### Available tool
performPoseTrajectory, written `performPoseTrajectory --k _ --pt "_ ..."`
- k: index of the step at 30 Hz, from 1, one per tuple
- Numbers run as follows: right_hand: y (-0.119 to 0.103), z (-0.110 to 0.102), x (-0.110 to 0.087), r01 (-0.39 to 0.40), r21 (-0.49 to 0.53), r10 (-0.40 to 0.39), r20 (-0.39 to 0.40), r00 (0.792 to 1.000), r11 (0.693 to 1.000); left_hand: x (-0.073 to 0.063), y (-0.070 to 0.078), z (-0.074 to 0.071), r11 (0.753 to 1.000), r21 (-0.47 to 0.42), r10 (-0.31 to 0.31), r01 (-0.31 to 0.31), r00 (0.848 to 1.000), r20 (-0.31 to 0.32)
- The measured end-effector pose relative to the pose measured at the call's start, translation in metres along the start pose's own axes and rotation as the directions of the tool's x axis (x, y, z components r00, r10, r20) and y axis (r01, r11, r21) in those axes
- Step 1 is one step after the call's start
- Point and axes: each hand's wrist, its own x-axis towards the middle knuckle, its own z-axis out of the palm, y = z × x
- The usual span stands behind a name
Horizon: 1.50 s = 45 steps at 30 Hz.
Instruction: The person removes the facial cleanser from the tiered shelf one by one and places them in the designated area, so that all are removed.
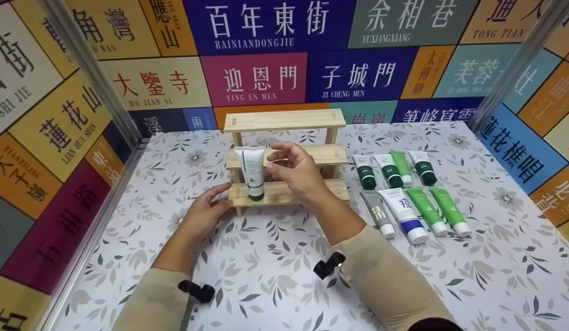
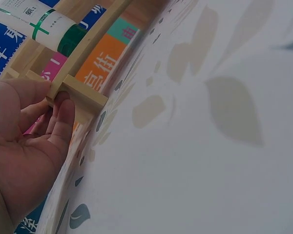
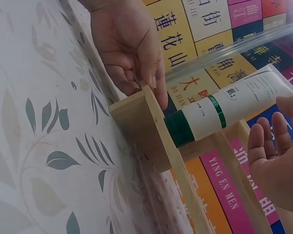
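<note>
A white tube with a dark green cap (image 1: 252,171) stands cap-down near the left end of the lowest step of a three-tier wooden rack (image 1: 293,194). My left hand (image 1: 207,209) grips that step's left end; in the left wrist view the thumb lies on top of the board (image 2: 85,53) and the fingers curl beneath it. Just right of the tube is my right hand (image 1: 296,172), its fingers loosely bent and nothing held. The right wrist view shows these fingers (image 3: 269,139) beside the upper part of the white tube (image 3: 234,105).
To the right on the floral cloth lie several tubes in two rows: white ones with green caps (image 1: 365,172), green ones (image 1: 450,211), a grey one (image 1: 377,214) and a white one with a blue band (image 1: 404,214). Behind the rack rises a sign-covered wall (image 1: 261,78).
</note>
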Motion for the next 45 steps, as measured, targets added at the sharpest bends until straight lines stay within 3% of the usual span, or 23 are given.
performPoseTrajectory --k 6,13,24,34,45 --pt "0.001 0.009 0.005 0.027 0.068 -0.028 0.014 1.0 0.997 0.001 -0.001 -0.002 1.0 0.027 0.008 -0.008 1.0 0.007" --pt "0.003 0.017 0.007 0.017 0.072 -0.019 0.026 0.999 0.997 0.0 -0.002 -0.002 1.0 0.024 0.005 -0.005 1.0 0.013" --pt "0.007 0.012 0.002 0.068 -0.018 -0.068 0.031 0.997 0.998 -0.001 -0.003 -0.001 0.999 0.033 0.005 -0.005 1.0 0.017" --pt "0.0 -0.005 -0.009 0.089 -0.068 -0.09 -0.01 0.996 0.994 -0.001 -0.003 -0.002 0.999 0.033 0.018 -0.018 1.0 0.007" --pt "-0.014 -0.044 -0.024 0.116 -0.12 -0.124 -0.057 0.991 0.986 0.001 -0.003 -0.001 0.999 0.039 0.012 -0.012 1.0 0.009"
